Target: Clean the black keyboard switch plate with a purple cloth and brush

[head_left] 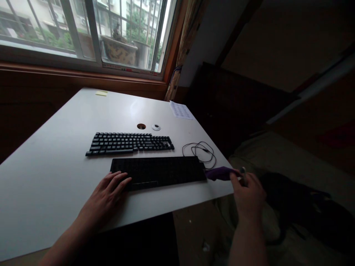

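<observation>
A flat black keyboard base point(166, 169) lies near the front edge of the white desk, its surface too dark to make out single keys. My left hand point(112, 186) rests on its left front corner, fingers stretched out over the top; the thumb is hidden. Off the base's right end, my right hand point(248, 184) pinches a purple cloth point(220, 173), whose free end reaches the base's right edge. Something small and pale shows between those fingers, too unclear to name. Behind the base, black keycaps point(119, 143) sit in a keyboard layout with a ragged outline.
A thin black cable point(198, 147) lies coiled at the desk's point(55, 155) right side. Farther back are a cable hole point(141, 126), a white ring-shaped cover point(156, 127), printed paper point(181, 110) and yellow sticky notes point(101, 93). A window point(124, 37) stands beyond.
</observation>
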A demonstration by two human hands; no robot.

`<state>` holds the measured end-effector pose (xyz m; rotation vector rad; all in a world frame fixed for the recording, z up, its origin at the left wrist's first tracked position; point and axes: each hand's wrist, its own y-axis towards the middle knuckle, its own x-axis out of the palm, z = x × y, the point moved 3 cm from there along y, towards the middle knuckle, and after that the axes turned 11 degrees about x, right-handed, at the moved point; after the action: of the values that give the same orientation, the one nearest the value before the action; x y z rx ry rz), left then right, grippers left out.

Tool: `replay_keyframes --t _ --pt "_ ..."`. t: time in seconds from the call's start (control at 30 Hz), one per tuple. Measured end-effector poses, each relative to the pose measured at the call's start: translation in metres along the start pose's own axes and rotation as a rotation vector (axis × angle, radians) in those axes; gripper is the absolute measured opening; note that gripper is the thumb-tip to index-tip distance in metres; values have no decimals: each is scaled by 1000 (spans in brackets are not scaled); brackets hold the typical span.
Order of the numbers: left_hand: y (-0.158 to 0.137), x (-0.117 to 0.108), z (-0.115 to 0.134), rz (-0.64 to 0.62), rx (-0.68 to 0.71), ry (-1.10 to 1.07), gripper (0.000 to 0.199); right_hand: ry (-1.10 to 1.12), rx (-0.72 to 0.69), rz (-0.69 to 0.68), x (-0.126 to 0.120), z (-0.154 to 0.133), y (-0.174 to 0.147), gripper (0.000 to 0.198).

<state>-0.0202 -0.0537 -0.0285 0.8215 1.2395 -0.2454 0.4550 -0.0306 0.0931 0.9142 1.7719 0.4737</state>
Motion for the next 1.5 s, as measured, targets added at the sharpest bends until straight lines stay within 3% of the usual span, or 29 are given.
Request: replay_keyframes --t 0.13,0.3,0.53,0.87,1.03,1.13,1.3,1.5 --pt "-1 0 -1 0 12 -6 47 13 21 66 5 9 9 30" --pt "0 -2 -1 16 0 -37 46 76 17 -27 34 10 13 30" --pt "2 -4 1 60 -12 -24 41 234 -118 -455 87 3 2 32" --pt "5 -7 3 70 -61 -52 38 277 83 -281 51 16 -7 53" --pt "4 -7 2 64 -78 -75 38 368 335 -472 58 15 -33 58" --pt "4 -7 1 68 -87 -81 39 401 331 -537 62 8 -46 53" --pt "3 -7 1 80 -96 -100 37 261 287 -437 62 14 -50 53" --pt "3 -5 0 67 -113 -119 36 294 332 -477 69 23 -49 58"
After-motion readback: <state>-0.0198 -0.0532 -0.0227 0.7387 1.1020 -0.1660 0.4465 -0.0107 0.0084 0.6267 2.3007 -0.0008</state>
